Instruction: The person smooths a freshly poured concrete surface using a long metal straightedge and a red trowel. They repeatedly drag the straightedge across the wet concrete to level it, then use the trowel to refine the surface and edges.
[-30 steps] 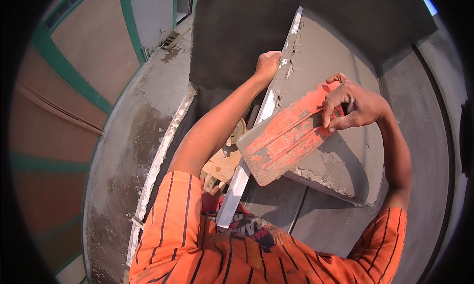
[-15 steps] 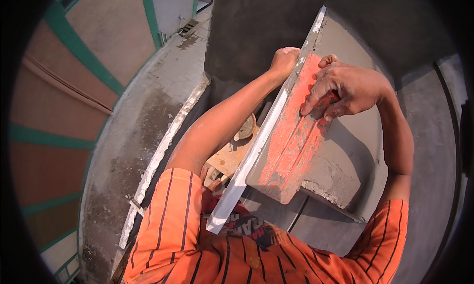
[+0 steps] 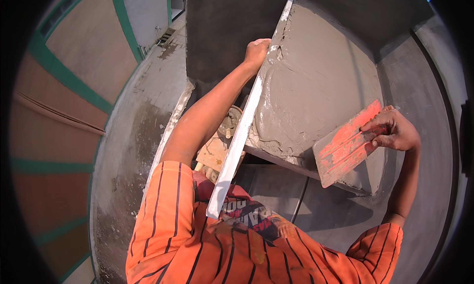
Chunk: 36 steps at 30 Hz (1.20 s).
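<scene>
Our left hand (image 3: 257, 50) grips the long white straight bar (image 3: 247, 118) against the wet grey plaster (image 3: 316, 91), our right hand (image 3: 392, 131) grips the flat orange float (image 3: 345, 145); a wobbly bar might smear it.

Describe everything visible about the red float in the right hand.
The red float is a flat rectangular board, plastic by its look, with raised ribs along its length and pale smears of mortar. The right hand holds its upper right end. It is tilted, lower corner down-left, over the lower right edge of the wet grey mortar surface.
</scene>
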Each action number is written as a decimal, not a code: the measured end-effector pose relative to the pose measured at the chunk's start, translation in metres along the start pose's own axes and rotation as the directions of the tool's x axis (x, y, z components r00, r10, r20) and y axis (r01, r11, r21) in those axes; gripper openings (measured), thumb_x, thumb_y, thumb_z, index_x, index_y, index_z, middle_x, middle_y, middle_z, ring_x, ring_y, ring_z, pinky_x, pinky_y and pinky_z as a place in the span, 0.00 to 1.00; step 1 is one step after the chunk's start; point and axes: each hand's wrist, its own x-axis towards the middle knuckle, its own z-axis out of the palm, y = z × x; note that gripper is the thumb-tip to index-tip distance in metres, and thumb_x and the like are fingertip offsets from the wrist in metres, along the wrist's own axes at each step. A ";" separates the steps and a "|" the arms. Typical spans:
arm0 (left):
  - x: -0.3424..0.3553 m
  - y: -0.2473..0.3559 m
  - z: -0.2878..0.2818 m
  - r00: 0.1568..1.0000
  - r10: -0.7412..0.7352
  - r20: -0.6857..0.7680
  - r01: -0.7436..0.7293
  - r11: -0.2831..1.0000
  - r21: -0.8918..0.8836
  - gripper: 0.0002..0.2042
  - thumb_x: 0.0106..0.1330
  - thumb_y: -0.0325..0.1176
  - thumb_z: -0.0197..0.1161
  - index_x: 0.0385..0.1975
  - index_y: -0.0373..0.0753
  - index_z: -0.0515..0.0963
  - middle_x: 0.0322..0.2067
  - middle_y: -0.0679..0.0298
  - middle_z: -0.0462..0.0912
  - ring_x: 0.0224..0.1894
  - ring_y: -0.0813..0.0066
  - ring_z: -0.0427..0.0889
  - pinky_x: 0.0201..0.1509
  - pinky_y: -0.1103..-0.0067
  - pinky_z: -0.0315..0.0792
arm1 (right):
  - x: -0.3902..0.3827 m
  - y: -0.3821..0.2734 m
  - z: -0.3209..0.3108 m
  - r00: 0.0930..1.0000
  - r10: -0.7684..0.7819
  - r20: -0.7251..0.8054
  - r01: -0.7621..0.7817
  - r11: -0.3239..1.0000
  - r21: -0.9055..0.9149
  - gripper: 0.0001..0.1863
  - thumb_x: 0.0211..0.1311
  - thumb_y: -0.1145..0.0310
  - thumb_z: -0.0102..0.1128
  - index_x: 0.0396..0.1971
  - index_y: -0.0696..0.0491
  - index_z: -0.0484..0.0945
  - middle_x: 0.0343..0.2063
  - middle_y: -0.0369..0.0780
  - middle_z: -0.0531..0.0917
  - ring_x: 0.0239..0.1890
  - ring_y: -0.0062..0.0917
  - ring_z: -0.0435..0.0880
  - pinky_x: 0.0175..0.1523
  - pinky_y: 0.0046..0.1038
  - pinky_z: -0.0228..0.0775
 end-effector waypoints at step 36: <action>-0.016 0.006 0.010 0.982 -0.060 -0.177 0.032 0.987 -0.159 0.06 0.59 0.24 0.59 0.32 0.34 0.82 0.27 0.66 0.84 0.23 0.85 0.73 0.27 0.84 0.68 | 0.082 0.059 0.021 0.511 0.258 -0.820 -0.704 0.672 -0.227 0.17 0.61 0.59 0.55 0.45 0.48 0.84 0.40 0.46 0.86 0.44 0.42 0.84 0.49 0.42 0.75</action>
